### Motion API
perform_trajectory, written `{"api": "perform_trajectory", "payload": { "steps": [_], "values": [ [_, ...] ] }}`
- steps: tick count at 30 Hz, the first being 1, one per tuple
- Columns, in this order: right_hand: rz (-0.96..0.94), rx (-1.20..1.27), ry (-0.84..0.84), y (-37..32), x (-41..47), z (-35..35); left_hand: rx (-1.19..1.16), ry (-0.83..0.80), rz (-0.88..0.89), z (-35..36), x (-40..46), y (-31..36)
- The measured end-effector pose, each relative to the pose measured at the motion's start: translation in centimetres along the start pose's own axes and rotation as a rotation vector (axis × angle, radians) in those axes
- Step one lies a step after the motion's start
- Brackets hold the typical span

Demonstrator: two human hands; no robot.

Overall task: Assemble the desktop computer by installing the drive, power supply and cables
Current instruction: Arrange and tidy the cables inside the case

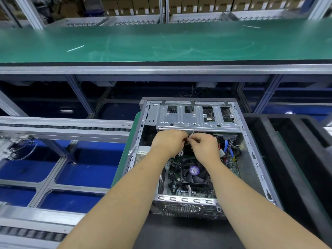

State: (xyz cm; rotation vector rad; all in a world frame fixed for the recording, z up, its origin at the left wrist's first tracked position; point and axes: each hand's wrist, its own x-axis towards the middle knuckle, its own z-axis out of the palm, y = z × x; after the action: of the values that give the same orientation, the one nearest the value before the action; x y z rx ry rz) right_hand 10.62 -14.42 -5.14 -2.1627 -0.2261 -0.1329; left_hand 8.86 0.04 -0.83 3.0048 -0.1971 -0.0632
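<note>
Head view: both hands (186, 141) pinch a thin tie (191, 134).

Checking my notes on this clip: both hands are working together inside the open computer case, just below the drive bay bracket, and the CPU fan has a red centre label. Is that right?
Not quite. In the head view the CPU fan has a purple centre label, not red. The rest holds: the left hand and right hand work together inside the open computer case, just below the drive bay bracket.

Left hand (168, 141) and right hand (204, 146) meet, fingers curled together.
</note>
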Motion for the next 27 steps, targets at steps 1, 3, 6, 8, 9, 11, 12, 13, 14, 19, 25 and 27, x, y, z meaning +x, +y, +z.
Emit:
{"api": "perform_trajectory", "payload": {
  "steps": [1,3,6,8,9,11,12,13,14,19,25,27],
  "values": [
    [0.018,0.024,0.005,0.0,0.1,0.0,-0.021,-0.001,-0.025,-0.1,0.0,0.0],
    [0.051,0.064,0.003,0.0,0.2,-0.1,-0.104,0.010,-0.087,-0.4,0.1,0.0],
    [0.050,0.075,-0.001,0.1,0.3,-0.2,-0.179,-0.004,-0.160,-0.6,0.2,0.4],
    [0.040,0.080,-0.008,0.1,0.3,-0.2,-0.205,-0.025,-0.216,-0.5,0.4,1.1],
    [0.035,0.075,-0.010,0.2,0.3,-0.2,-0.219,-0.022,-0.245,-0.4,0.5,1.6],
    [0.024,0.053,-0.005,0.3,0.4,-0.3,-0.246,0.013,-0.294,0.2,0.6,2.6],
    [0.019,0.045,0.000,0.4,0.4,-0.3,-0.267,0.044,-0.315,0.6,0.4,3.1],
    [0.015,0.042,0.003,0.5,0.4,-0.4,-0.310,0.084,-0.331,1.2,0.1,3.5],
    [0.017,0.044,0.003,0.6,0.4,-0.4,-0.379,0.129,-0.341,1.8,-0.2,3.7],
    [0.065,0.116,-0.006,0.7,0.3,-0.5,-0.719,0.298,-0.377,4.2,-0.5,3.9],
    [0.081,0.127,0.005,0.7,0.3,-0.4,-0.806,0.347,-0.392,5.1,-0.4,3.7],
    [0.067,0.117,-0.006,0.7,0.3,-0.5,-0.820,0.361,-0.417,5.2,-0.3,3.7]
  ]
}}
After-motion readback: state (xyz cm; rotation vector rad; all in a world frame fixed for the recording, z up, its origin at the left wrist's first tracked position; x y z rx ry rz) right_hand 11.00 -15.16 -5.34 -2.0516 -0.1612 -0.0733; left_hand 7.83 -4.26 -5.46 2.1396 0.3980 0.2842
